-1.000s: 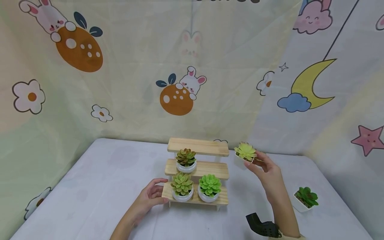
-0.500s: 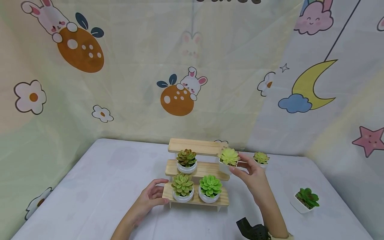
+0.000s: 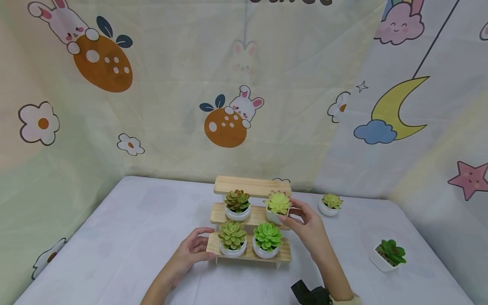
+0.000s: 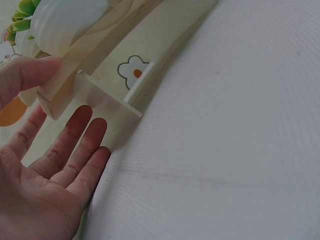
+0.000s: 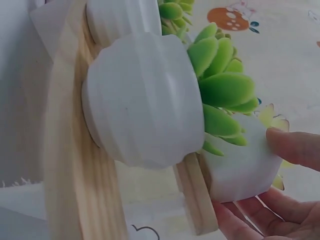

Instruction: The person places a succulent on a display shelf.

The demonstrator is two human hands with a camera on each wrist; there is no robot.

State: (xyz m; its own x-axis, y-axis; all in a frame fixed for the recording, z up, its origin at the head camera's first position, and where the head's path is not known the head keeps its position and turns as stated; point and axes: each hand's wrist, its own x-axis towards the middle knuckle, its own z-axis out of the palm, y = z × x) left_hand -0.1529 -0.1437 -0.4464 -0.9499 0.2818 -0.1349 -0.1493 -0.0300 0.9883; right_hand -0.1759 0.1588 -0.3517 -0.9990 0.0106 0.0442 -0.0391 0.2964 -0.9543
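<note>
One succulent (image 3: 278,203) sits pinched in the right hand (image 3: 308,223).

Right hand (image 3: 306,220): bare. Worn near its wrist, a black angular unit (image 3: 319,296) with a blocky projecting end, partly cut off at the lower edge; adjacent, a pale beige fabric sleeve (image 3: 346,300). Left hand (image 3: 188,250) and forearm: bare.

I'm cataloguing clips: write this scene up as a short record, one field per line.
Stand: three wooden tiers
Left grip: holds the bottom shelf at its left end
Right grip: holds the pale green succulent by its white pot, at the right of the middle shelf
White pot resting on shelf: cannot tell
Middle shelf, left: brownish succulent
Bottom shelf: olive succulent left, bright green succulent right
Table, right side: yellow-green succulent, dark green succulent
</note>
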